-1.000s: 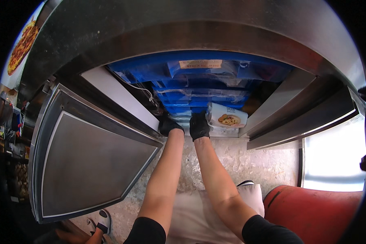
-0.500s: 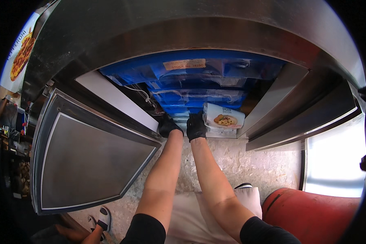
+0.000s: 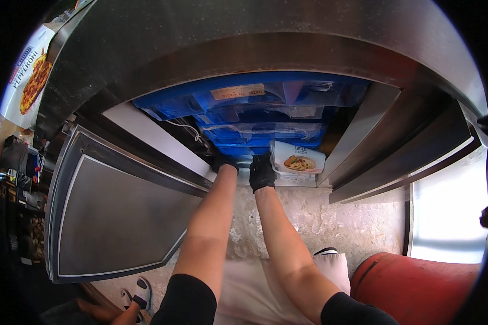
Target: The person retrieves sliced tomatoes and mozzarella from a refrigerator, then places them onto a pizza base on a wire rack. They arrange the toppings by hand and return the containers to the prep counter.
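Note:
Both my hands wear black gloves and reach low into an open steel cabinet. My left hand point(image 3: 222, 161) is at the cabinet's lower left, beside the white inner wall, its fingers hidden in shadow past the wrist. My right hand point(image 3: 262, 173) is seen from the back, against the left edge of a white food packet point(image 3: 296, 158) with a picture of a dish on it. Whether its fingers grip the packet is hidden. Behind the hands, blue plastic crates point(image 3: 287, 89) are stacked, with clear wrapping on them.
A grey cabinet door point(image 3: 124, 216) stands open at my left, another steel door point(image 3: 406, 149) at my right. A red cylinder point(image 3: 417, 290) lies near my right leg. Another person's foot point(image 3: 141, 292) shows at the lower left. White cables point(image 3: 187, 127) hang beside the crates.
My left hand has gone deeper and slightly left, into shadow. My right hand stays by the packet. The view has shifted slightly.

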Tool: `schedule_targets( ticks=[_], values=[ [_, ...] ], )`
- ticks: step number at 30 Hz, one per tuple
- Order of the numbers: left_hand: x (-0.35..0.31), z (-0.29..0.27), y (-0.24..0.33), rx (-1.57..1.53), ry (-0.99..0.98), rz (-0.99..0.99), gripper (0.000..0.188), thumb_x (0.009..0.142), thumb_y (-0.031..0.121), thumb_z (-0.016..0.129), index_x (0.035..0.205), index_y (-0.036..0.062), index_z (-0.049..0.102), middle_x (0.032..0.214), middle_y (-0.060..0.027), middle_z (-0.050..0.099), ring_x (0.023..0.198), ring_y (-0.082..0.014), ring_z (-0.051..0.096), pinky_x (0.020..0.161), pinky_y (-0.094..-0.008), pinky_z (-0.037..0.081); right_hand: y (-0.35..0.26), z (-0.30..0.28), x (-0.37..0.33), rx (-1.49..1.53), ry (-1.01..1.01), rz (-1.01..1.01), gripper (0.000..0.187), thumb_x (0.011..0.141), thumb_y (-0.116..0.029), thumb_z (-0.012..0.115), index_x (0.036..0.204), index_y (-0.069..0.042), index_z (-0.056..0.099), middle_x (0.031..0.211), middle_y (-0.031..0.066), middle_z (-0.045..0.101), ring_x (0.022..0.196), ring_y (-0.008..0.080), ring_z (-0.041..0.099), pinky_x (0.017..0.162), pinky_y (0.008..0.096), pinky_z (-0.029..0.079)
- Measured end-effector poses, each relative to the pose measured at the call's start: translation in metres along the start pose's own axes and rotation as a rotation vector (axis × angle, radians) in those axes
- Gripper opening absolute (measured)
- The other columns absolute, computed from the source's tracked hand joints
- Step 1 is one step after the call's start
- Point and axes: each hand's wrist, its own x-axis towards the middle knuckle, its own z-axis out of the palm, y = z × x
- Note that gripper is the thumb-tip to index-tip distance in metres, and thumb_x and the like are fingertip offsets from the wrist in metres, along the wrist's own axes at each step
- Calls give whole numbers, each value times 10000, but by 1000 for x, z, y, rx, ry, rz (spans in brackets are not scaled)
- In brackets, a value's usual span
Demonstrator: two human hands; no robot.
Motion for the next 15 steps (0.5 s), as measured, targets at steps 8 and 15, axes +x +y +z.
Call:
schedule_targets(
  ticks=[8,15],
  values=[
    [-29,0,-11,-9,175,23,570,1001,567,576,1191,49,720,1106,-139,769,971,-290,736,802,-393,576,2,-5,4,63,30,23,429,1083,-403,500,1503,-317,492,1571,-18,464,1466,215,417,989,299,416],
    [8,15,-48,-40,243,169,552,910,532,711,1124,23,730,1053,-202,774,984,-378,751,826,-444,589,2,-5,1,96,5,35,421,1088,-353,500,1507,-316,495,1600,-26,437,1477,204,406,1001,291,411]
  ],
)
